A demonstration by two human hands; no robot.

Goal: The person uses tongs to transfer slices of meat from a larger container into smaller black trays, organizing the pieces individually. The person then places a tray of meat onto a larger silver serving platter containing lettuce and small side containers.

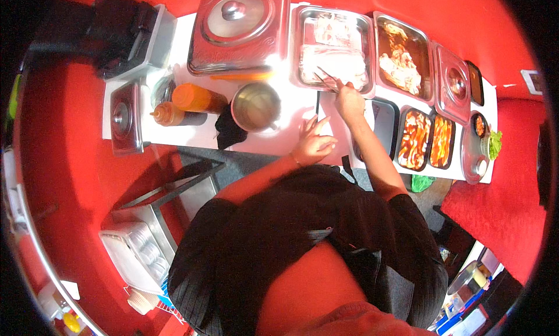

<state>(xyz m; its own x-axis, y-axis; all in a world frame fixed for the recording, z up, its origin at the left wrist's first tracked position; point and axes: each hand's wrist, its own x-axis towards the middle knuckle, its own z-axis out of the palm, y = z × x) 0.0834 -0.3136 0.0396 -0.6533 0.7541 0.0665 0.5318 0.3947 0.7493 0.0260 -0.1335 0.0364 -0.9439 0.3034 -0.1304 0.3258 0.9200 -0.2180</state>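
Observation:
My right hand (352,101) grips metal tongs (324,78). Their tips reach over pale food (334,64) in a steel pan (295,52); glare hides what that food is and whether the tips touch it. Above the front of the white table (288,137), my left hand (312,144) has its fingers spread and holds nothing. A dark rectangular tray (385,124) lies partly hidden by my right forearm. Just right of it are two black containers, one with sauced food (414,139) and a narrower one with similar food (441,141).
Another steel pan holds pale, shredded-looking food (399,69). Left of my hands stand a metal pot (257,106), an orange sauce bottle (192,98), a smaller squeeze bottle (168,114) and a black cloth (230,128). A large lidded steel pan (238,43) is behind them.

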